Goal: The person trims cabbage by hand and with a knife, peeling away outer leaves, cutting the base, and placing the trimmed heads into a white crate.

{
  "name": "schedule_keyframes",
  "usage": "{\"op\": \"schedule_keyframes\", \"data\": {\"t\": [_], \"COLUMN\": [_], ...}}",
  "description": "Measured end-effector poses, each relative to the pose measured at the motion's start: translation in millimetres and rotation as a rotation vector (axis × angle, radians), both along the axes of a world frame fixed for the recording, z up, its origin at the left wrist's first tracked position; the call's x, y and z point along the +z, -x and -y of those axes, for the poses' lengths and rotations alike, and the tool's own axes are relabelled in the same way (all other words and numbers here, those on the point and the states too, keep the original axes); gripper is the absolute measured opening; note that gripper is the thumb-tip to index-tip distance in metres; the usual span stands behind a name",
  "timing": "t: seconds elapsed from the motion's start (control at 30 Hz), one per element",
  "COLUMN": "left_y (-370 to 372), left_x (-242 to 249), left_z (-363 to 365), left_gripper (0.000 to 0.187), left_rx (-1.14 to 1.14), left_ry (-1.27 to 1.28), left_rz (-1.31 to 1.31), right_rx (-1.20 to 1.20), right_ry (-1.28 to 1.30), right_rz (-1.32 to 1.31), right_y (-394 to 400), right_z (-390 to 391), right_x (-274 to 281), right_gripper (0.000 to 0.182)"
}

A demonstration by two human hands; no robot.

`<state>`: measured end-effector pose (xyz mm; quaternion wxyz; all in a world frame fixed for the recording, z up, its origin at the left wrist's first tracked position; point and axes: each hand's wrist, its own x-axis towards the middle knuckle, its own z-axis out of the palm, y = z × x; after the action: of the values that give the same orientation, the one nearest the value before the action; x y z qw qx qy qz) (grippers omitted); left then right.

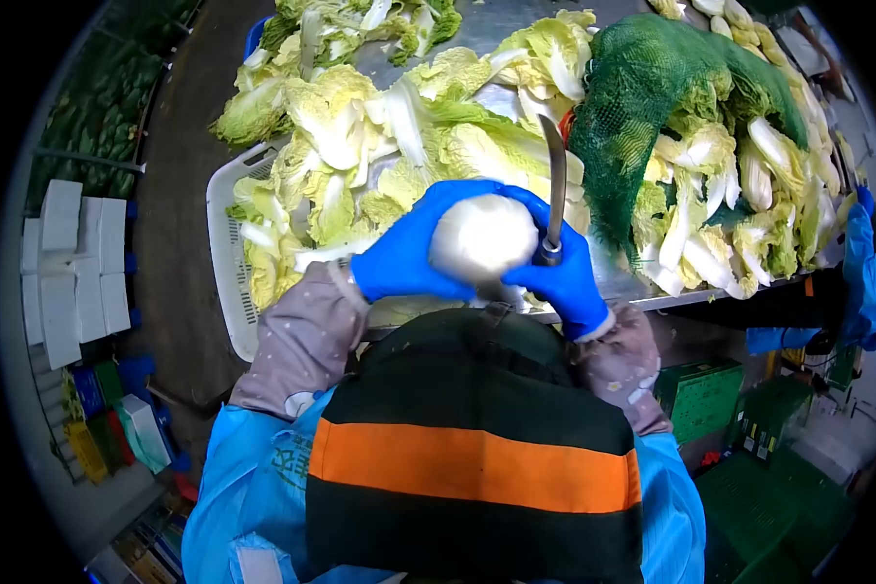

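My left hand (414,243), in a blue glove, is wrapped round the left side of a pale cabbage (485,241). A round white face of the cabbage points up at me, slightly blurred. My right hand (569,268), also gloved in blue, grips a knife (557,180) with a curved blade pointing away from me. Fingers of that same hand touch the cabbage's right side, and the blade stands clear of it. Loose yellow-green cabbage leaves (336,122) lie just beyond both hands.
A white plastic basket (226,243) filled with leaves stands at the left. Across the metal table (618,292), a green mesh bag (623,107) lies over several cabbages (696,243). Another person's blue sleeve (861,263) is at the far right. Green crates (699,397) stand below.
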<state>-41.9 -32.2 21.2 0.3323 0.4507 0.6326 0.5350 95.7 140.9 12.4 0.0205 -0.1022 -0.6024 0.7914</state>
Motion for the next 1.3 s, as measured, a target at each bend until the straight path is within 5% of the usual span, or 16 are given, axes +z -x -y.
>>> {"op": "schedule_keyframes", "data": {"t": [0.07, 0.17, 0.27, 0.4, 0.57, 0.63, 0.7, 0.77, 0.83, 0.9, 0.93, 0.97, 1.03, 1.1, 1.23, 1.3], "left_y": [-12.1, -28.3, -18.3, 16.1, 3.3, 9.3, 35.2, 60.0, 98.5, 114.7, 113.7, 103.2, 69.4, 23.8, 10.7, 24.2], "left_x": [-25.3, -21.2, -7.8, -5.2, -0.2, -6.5, -22.5, -47.2, -71.3, -104.2, -88.6, -75.8, -25.9, -12.0, -35.8, -42.4], "left_z": [-10.5, -18.2, -17.4, -4.3, -17.6, -24.6, -23.2, -13.0, 4.2, 29.7, 32.5, 30.9, 9.8, -21.2, -43.0, -39.0], "left_gripper": [0.113, 0.107, 0.093, 0.070, 0.062, 0.058, 0.049, 0.048, 0.043, 0.042, 0.048, 0.055, 0.067, 0.076, 0.085, 0.078], "left_rx": [0.203, 0.396, 0.311, 0.029, 0.170, 0.130, 0.041, 0.243, 0.450, 0.527, 0.589, 0.754, 0.785, 0.613, 0.352, 0.346], "left_ry": [-0.058, 0.057, 0.130, 0.134, 0.180, 0.203, 0.074, 0.062, 0.442, 0.337, 0.444, 0.565, 0.270, -0.001, 0.250, 0.211], "left_rz": [0.000, 0.062, -0.037, 0.244, 0.148, 0.219, 0.238, 0.363, -0.083, -0.193, -0.463, -0.435, -0.862, -0.391, -0.010, 0.057], "right_rx": [-0.125, -0.181, -0.170, -0.171, -0.229, -0.140, -0.073, -0.111, -0.218, -0.262, -0.266, -0.268, -0.311, -0.307, -0.164, -0.235], "right_ry": [-0.063, -0.060, 0.028, 0.002, -0.370, -0.483, -0.265, -0.332, -0.298, -0.312, -0.338, -0.370, -0.429, -0.485, -0.594, -0.593], "right_rz": [-0.025, 0.025, 0.007, 0.273, -0.218, -0.086, -0.073, -0.060, -0.028, 0.055, 0.096, 0.133, 0.130, 0.146, 0.184, -0.130], "right_y": [8.0, 11.0, 13.4, 16.5, 14.7, 16.4, 23.3, 26.4, 28.3, 28.1, 26.9, 26.2, 30.7, 34.8, 36.0, 30.5], "right_z": [6.6, 8.4, 0.6, -17.3, -9.1, -11.1, -22.7, -26.3, -34.7, -40.6, -38.9, -37.5, -27.9, -19.6, -13.8, -27.5], "right_x": [-19.2, -24.5, -26.2, -36.8, -11.5, -12.1, -21.8, -20.7, -34.7, -37.0, -28.9, -21.3, -19.7, -18.5, -12.4, -45.6], "right_gripper": [0.073, 0.066, 0.060, 0.056, 0.074, 0.073, 0.068, 0.068, 0.067, 0.066, 0.065, 0.065, 0.066, 0.068, 0.066, 0.062]}}
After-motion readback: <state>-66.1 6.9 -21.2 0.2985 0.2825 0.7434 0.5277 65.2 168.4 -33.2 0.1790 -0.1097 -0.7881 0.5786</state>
